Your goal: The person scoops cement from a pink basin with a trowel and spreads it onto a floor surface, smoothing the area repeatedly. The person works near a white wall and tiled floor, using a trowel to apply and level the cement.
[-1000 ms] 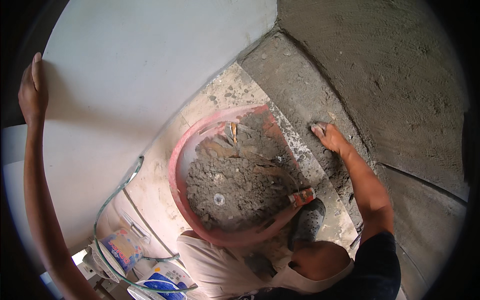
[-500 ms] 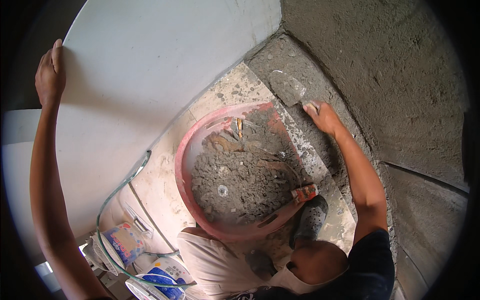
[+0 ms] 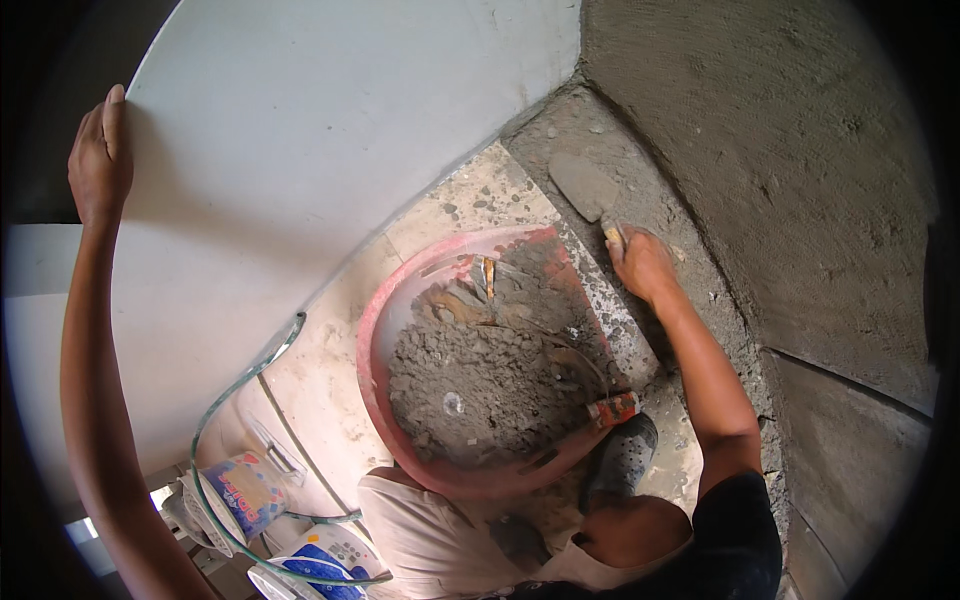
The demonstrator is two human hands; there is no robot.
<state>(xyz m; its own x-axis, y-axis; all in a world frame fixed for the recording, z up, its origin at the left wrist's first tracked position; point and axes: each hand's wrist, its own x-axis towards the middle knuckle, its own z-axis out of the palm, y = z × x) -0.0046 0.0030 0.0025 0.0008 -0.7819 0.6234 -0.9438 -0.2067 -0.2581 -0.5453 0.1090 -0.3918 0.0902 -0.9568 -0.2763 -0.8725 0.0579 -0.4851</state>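
Observation:
My right hand is closed round the handle of a trowel. The trowel's grey blade lies over the rough mortar strip between the pale floor and the grey wall. My left hand is raised at the far left, its fingers bent round the edge of the smooth white wall. Between my arms, by my bent knee, stands a round red tub with crumbly grey mortar in it. A wooden-handled tool lies partly buried in the mortar.
A red and orange object sits on the tub's right rim, near my shoe. A green hose curves past two buckets, one printed and one white and blue. The rough grey wall rises at right.
The trowel's blade, earlier showing a bright patch near the handle, now looks evenly grey. My right hand has come slightly nearer. My left hand stays on the wall's edge.

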